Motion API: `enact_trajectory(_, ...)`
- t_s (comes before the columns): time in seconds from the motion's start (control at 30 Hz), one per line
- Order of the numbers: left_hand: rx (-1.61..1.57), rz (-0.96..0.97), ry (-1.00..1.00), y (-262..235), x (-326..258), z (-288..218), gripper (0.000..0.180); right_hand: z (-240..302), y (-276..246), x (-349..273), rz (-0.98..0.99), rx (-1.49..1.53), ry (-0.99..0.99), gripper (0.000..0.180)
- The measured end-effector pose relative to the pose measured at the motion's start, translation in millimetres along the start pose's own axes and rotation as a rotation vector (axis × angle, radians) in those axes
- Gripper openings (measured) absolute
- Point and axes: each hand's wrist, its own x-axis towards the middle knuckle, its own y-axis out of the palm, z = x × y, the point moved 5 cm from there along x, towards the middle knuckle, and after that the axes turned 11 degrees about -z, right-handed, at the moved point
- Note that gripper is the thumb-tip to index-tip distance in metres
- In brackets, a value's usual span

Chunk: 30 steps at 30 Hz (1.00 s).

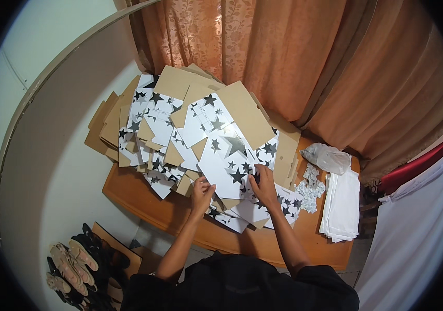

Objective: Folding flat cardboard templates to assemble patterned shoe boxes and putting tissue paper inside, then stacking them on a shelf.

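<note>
A flat, white die-cut cardboard piece (216,171) printed with black and grey stars lies on top of a heap in front of me. My left hand (202,194) is closed at its lower left edge, thumb and fingertips pinching the border. My right hand (264,185) rests on its right side with the fingers curled. Something dark (256,177) shows inside the right hand's grip; whether it is a small object or a printed star is unclear. Beneath and around lie many more flat box pieces, some brown side up (245,114).
The heap covers much of an orange-brown wooden table (143,199). At the right lie a clear plastic bag (327,157), a scatter of small whitish paper pieces (310,189) and a stack of white sheets (340,205). Shoes (76,264) stand at the lower left. Curtains (294,57) hang behind.
</note>
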Motion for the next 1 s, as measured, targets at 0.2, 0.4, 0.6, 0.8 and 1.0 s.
enact_trajectory(0.2, -0.007, 0.011, -0.012, 25, 1, -16, 0.036, -9, 2, 9, -0.056, -0.167, -0.058, 0.058)
enact_trajectory(0.4, -0.287, 0.100, -0.127, 55, -49, -62, 0.023, 29, -32, -29, 0.129, -0.207, -0.046, 0.096)
enact_trajectory(0.6, -0.330, 0.199, -0.002, 86, -91, -103, 0.025, 61, -78, -57, 0.160, -0.188, -0.155, 0.097)
enact_trajectory(0.8, -0.429, 0.276, 0.019, 115, -137, -137, 0.049, 77, -128, -78, 0.112, -0.148, -0.230, 0.057)
enact_trajectory(1.0, -0.558, 0.338, -0.140, 134, -154, -112, 0.080, 74, -161, -100, 0.033, 0.125, -0.073, 0.039)
